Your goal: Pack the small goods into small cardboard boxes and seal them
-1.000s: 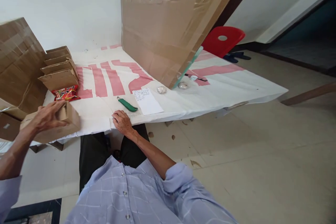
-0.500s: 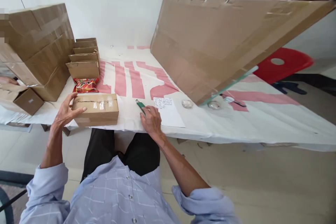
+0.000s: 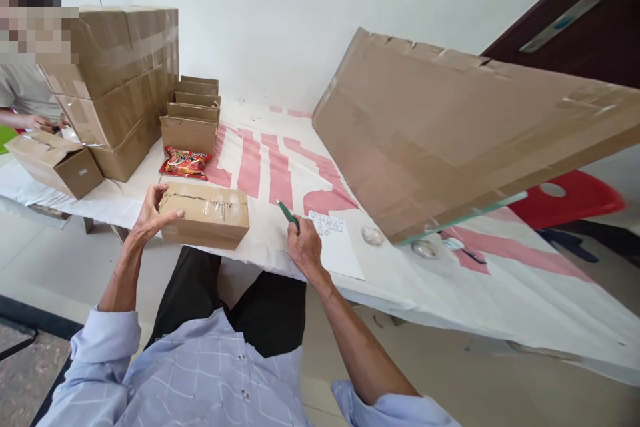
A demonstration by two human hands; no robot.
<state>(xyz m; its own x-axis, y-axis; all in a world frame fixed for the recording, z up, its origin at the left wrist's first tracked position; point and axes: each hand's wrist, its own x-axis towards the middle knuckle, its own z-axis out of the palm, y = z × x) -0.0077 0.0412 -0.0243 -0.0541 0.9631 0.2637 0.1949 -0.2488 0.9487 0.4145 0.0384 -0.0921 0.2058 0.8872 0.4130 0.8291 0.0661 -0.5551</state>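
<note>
My left hand (image 3: 151, 215) grips the left end of a small cardboard box (image 3: 205, 213), thumb on top and fingers at the back corner. The box lies flat at the table's front edge, with clear tape and a dark, rough seam along its top. In my right hand (image 3: 306, 245) is a green utility knife (image 3: 287, 212), its tip pointing forward and left, apart from the box. Beside that hand lies a white paper sheet (image 3: 340, 250) with small drawn squares. A red snack packet (image 3: 185, 163) rests just behind the box.
Open cardboard cartons (image 3: 189, 133) and a tall stack of taped boxes (image 3: 135, 73) stand at the left. A large cardboard panel (image 3: 450, 127) leans across the right side, near rolls of clear tape (image 3: 373, 235). Far left, a co-worker's hand (image 3: 40, 123) is behind another box (image 3: 57, 163).
The view has turned left, bringing more of the co-worker into sight. My right hand has rolled over with the knife and drawn back slightly; my left hand stays on the box.
</note>
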